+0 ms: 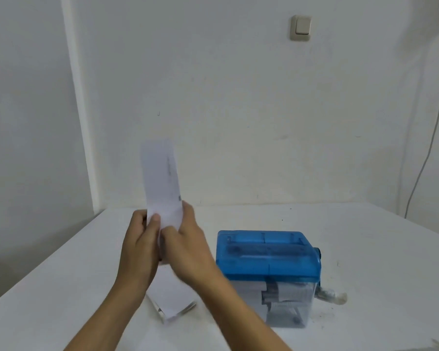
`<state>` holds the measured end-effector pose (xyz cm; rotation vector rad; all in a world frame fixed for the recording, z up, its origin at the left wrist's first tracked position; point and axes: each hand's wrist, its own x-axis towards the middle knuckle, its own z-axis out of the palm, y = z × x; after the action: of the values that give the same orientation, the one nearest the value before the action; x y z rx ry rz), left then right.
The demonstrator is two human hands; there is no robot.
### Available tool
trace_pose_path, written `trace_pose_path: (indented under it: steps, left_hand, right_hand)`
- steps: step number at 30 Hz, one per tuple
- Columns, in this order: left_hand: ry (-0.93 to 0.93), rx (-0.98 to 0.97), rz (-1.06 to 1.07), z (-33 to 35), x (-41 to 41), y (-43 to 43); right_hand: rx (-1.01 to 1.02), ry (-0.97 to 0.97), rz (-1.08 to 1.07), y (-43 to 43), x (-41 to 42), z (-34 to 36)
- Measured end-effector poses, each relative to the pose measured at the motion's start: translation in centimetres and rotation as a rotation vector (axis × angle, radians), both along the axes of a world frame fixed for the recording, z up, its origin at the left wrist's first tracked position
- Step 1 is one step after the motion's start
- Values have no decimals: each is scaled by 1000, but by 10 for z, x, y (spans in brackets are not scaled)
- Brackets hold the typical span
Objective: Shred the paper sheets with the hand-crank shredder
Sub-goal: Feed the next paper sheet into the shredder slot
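Left hand [140, 239] and right hand [188, 244] pinch a paper strip [161, 181] upright; shredder [267, 272] bin holds shreds [284, 292].

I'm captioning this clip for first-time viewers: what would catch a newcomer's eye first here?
The blue-topped shredder stands out, right of centre on the white table, with shreds showing through its clear lower half. Just left of it, the left hand and right hand hold a paper strip upright, above a paper stack lying on the table.
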<state>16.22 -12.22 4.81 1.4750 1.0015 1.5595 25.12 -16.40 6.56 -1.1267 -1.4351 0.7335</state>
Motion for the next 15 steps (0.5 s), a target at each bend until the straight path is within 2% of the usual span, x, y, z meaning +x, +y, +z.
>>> trace_pose_path:
  steps: [5,11,15]
  left_hand:
    - [-141,-135,-220,51,29,-20]
    - [-15,-174,-298,74,73,-19]
    - [157,-180,-396,69,86,-16]
  right_hand:
    - [-139,-47,-46,-31,46,51]
    - [-250,-358,-101,-50,118,71]
    - [-182,-455,-214,-47,148,61]
